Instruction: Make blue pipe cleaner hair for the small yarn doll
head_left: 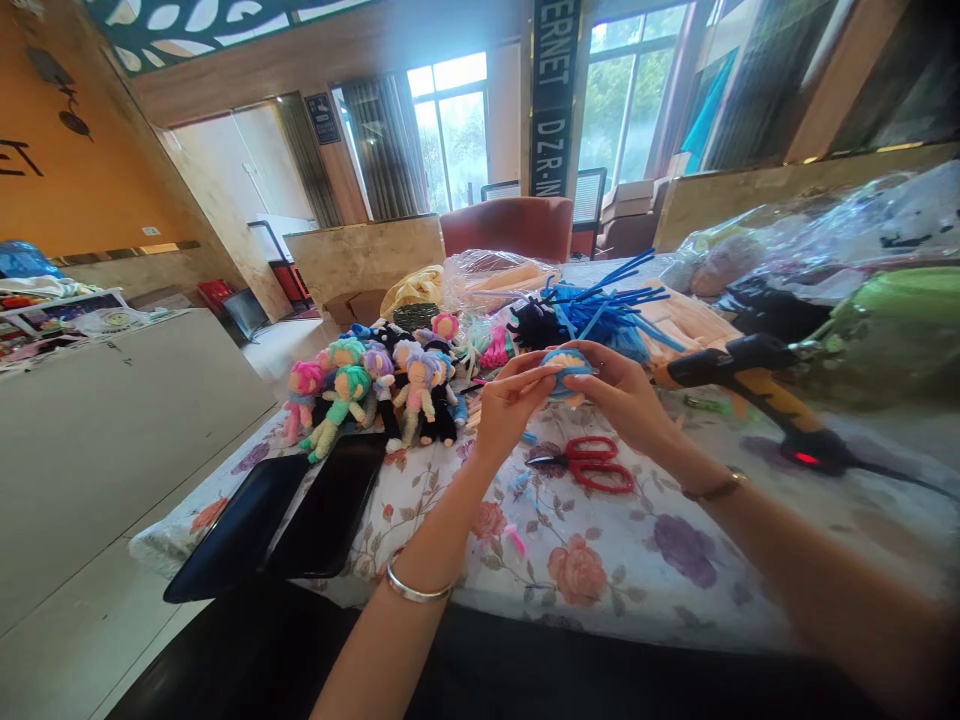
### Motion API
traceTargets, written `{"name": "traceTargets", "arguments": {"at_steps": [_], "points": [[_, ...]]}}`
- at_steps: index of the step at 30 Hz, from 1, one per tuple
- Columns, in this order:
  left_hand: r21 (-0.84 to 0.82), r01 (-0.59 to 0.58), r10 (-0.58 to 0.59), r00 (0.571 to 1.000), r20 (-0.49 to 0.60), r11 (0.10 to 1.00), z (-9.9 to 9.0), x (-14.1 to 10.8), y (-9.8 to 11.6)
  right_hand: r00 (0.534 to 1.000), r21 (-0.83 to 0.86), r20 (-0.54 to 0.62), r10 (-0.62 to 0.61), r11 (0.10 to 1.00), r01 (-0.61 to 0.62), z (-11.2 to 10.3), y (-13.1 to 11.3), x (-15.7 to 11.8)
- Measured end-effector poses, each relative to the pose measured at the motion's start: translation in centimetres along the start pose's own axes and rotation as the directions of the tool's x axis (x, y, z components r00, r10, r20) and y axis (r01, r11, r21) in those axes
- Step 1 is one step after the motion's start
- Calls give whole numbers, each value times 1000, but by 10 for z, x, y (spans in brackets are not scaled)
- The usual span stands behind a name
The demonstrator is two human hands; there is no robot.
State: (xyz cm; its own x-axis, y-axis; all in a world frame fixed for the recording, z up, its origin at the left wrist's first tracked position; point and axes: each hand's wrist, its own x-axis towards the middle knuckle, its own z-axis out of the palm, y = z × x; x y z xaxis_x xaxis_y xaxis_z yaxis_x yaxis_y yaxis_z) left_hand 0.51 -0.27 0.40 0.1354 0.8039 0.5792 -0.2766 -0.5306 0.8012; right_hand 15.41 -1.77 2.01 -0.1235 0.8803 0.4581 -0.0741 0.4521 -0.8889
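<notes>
Between my two hands, above the table, is a small doll head (pixel 567 368) with light-blue hair and a peach face. My left hand (pixel 516 396) pinches it from the left, thumb and fingers pressed on it. From the other side my right hand (pixel 616 388) grips it, thumb in front and fingers curled over the top. Parts of the head are hidden by my fingers. Below my hands lie red-handled scissors (pixel 592 463), blades pointing left. A black and orange glue gun (pixel 757 385) with a lit red spot stands right of my right hand.
Several finished yarn dolls (pixel 351 395) crowd the left of the flowered tablecloth (pixel 465 560), beside two black trays (pixel 330 510). Blue pipe cleaners (pixel 607 310) and peach strips (pixel 686 320) lie behind my hands. Plastic bags (pixel 840 230) fill the far right. The glue gun's cord (pixel 904 478) runs right.
</notes>
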Motion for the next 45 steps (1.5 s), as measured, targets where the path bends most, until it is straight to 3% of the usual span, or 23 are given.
{"name": "traceTargets", "arguments": {"at_steps": [11, 16, 21, 24, 32, 36, 41, 45], "points": [[66, -51, 50, 998, 28, 996, -2, 3, 6, 989, 212, 75, 131, 967, -144, -2, -7, 2], [25, -8, 7, 999, 46, 1000, -3, 4, 6, 985, 299, 33, 168, 939, -170, -3, -4, 5], [-84, 113, -109, 993, 53, 990, -7, 5, 1, 980, 309, 0, 200, 932, -190, -8, 0, 8], [-74, 106, -104, 994, 37, 992, -9, 7, -1, 976, 324, 18, 218, 922, -212, -11, 3, 10], [-5, 227, -227, 974, 1, 974, -13, 8, 3, 909, 326, 74, 410, 852, -410, -20, 18, 17], [-39, 346, -340, 934, 109, 938, -13, 6, 1, 868, 360, 127, 479, 794, -490, -18, 20, 14], [-51, 415, -378, 868, 322, 908, -12, 2, 3, 848, 298, 173, 501, 794, -530, -16, 22, 12], [-72, 442, -395, 855, 335, 894, -12, 1, 3, 865, 241, 189, 466, 831, -500, -17, 26, 13]]}}
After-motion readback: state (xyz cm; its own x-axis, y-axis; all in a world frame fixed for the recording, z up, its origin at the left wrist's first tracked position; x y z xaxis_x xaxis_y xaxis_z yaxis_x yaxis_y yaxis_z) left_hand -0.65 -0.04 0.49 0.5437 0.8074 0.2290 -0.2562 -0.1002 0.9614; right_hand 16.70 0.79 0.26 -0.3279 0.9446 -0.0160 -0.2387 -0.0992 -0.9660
